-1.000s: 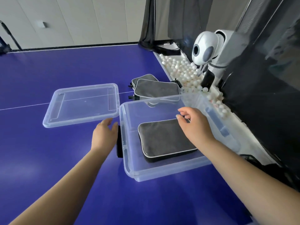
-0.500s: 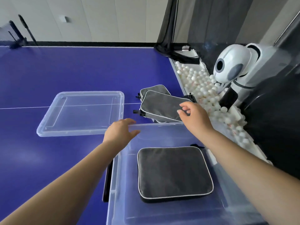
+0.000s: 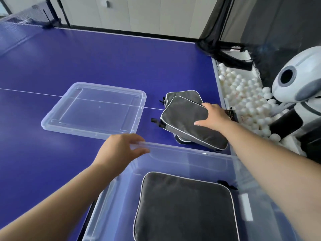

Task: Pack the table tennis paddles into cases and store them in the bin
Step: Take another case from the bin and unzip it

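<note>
A clear plastic bin (image 3: 182, 152) stands on the blue table close to me, with one dark grey paddle case (image 3: 184, 207) lying flat inside. Beyond its far rim, a stack of two more grey cases lies on the table; the top case (image 3: 184, 119) is tilted over the lower case (image 3: 184, 94). My right hand (image 3: 214, 117) rests on the right edge of the top case, fingers wrapped over it. At the bin's far left corner, my left hand (image 3: 119, 150) hovers with fingers apart, holding nothing.
The bin's clear lid (image 3: 95, 108) lies flat on the table to the left of the cases. A trough of several white balls (image 3: 246, 94) runs along the table's right edge, beside a white ball machine (image 3: 298, 80). The net (image 3: 29, 16) is at far left.
My right hand has left the bin and reached forward onto the top case of the stack. My left hand moved from the bin's side up to its far rim. The view shifted forward.
</note>
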